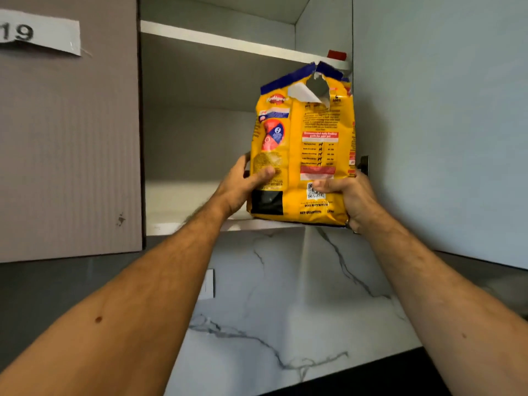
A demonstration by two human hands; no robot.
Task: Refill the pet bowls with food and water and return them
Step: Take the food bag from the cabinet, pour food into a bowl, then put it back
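bag: a yellow dog food bag (303, 144) with a blue top edge is held upright at the front edge of the cupboard's lower shelf (183, 207); its top is torn open and a white inner flap is seen.
bag position: the bottom of the bag is at the shelf's front lip, on the right side of the cupboard, close to the right inner wall; whether it rests on the shelf or is lifted just off it cannot be told.
left hand: the left hand (243, 184) is wrapped round the bag's lower left side, the thumb pressed across the front.
right hand: the right hand (347, 192) is clamped on the bag's lower right side, the thumb laid over the printed panel near the square code.
cupboard: the open cupboard is grey inside, with an upper shelf (228, 42) above the bag.
red cap: a red cap (337, 54) is seen on the upper shelf, behind the bag's top.
door: a closed door (68, 138) at the left carries a white label (40, 32) marked 19.
wall: a marble-patterned wall (285, 295) is seen below the cupboard.
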